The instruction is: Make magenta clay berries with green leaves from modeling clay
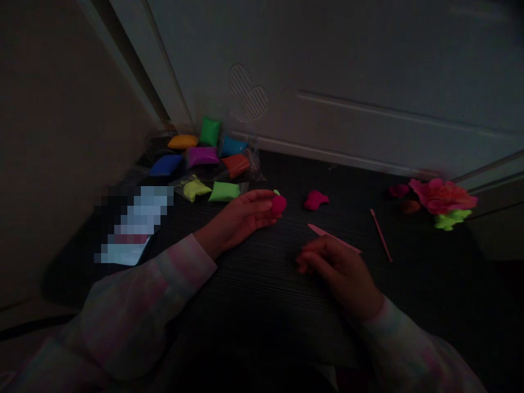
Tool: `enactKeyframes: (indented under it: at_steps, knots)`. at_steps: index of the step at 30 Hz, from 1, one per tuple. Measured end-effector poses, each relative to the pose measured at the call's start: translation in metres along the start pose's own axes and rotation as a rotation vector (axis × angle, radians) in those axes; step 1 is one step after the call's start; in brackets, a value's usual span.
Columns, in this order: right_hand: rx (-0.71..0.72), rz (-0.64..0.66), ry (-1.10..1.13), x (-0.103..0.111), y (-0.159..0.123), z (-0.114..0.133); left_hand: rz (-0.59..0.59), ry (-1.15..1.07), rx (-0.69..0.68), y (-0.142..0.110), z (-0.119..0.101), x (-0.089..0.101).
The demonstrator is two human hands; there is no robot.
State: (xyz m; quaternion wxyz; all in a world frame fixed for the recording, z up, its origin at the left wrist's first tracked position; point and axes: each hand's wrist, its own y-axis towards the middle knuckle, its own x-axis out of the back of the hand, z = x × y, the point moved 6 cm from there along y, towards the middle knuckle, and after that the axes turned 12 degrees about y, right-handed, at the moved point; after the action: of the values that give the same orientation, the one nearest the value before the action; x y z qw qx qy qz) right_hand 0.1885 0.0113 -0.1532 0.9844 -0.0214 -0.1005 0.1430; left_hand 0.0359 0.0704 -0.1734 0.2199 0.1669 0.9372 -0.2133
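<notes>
"Where was the pink ball [279, 205]?"

"The left hand [241, 216] pinched it, forearm stretched over the table [245, 289]."

"And the right hand [338, 273]?"

"It curled near a flat pink tool [333, 238]; I couldn't tell whether it gripped anything."

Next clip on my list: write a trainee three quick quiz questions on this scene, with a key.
1. Which hand holds the round pink lump?
2. True or false: the thin pink stick lies apart from the right hand.
3. In this view, the pink-and-orange flower is toward the table's: (a) left end, (b) middle, (c) right end?

Key: 1. The left hand. 2. True. 3. c.
</notes>
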Motion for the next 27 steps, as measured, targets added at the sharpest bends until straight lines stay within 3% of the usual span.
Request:
enactKeyframes:
  at_steps: [6, 9, 18, 24, 27]
  knots:
    - [0.046, 0.027, -0.129, 0.001, 0.0, 0.0, -0.002, -0.006, 0.015, 0.0, 0.001, 0.0]
    - [0.057, 0.091, -0.084, -0.005, 0.0, 0.0, -0.01, -0.002, 0.012, 0.0, 0.001, 0.001]
    - [-0.009, 0.115, 0.014, -0.008, -0.002, -0.002, -0.005, 0.01, -0.005, 0.001, 0.0, 0.0]
    - [0.017, 0.015, -0.021, 0.0, -0.002, -0.001, 0.0, 0.009, -0.003, 0.001, 0.0, 0.0]
    - [0.04, 0.023, -0.07, -0.001, -0.001, 0.002, 0.002, 0.009, -0.006, 0.001, 0.0, 0.0]
